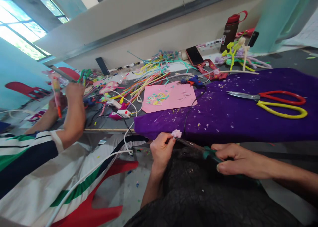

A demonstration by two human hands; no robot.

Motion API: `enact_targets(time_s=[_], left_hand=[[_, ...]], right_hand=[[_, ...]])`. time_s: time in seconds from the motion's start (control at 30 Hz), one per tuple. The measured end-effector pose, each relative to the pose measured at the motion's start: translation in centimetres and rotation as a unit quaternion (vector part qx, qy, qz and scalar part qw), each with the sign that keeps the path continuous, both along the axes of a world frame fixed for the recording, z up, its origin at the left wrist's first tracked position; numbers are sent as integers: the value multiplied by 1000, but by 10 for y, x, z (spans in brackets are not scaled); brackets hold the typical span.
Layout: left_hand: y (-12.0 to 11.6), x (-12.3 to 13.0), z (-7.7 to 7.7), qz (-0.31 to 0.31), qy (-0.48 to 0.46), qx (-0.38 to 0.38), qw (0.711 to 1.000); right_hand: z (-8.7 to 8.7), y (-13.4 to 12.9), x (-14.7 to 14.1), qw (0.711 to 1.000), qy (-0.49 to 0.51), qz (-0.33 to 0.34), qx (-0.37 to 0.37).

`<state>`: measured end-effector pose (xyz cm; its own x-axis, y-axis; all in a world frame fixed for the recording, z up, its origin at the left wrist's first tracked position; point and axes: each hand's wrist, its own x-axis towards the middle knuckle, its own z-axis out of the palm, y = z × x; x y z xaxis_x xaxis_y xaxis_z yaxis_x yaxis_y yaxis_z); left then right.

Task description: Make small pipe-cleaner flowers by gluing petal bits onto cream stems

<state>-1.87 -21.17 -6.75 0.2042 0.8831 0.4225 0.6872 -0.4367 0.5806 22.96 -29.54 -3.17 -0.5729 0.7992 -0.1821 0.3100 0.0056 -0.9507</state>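
Note:
My left hand (162,150) pinches a small pale pink fuzzy flower (177,133) between thumb and fingertips, just off the table's front edge. In my right hand (239,159) are scissors (211,154) with green handles. Their long dark blades (190,143) point left, with the tips at the base of the flower; whether they touch it I cannot tell. Part of the handles is hidden by my fingers. Behind both hands lies a purple cloth (216,117) scattered with small light scraps.
Large scissors (280,103) with red and yellow handles lie on the cloth. Nearby are a pink sheet (171,104) with cut bits, a blue glue gun (195,81), fuzzy stems (141,88), a phone (195,56) and a bottle (230,31). Another person (72,114) works at left; white cables (86,177) hang between us.

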Motion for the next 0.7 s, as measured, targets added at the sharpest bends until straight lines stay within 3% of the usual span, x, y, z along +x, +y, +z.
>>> enact_targets(time_s=[0.33,0.7], left_hand=[[0,2,0,-4,21,42,999],[4,3,-3,4,13,-1,1000]], right_hand=[[-1,5,5,990,86,-28,-105],[2,5,4,999,-38,-24,23]])
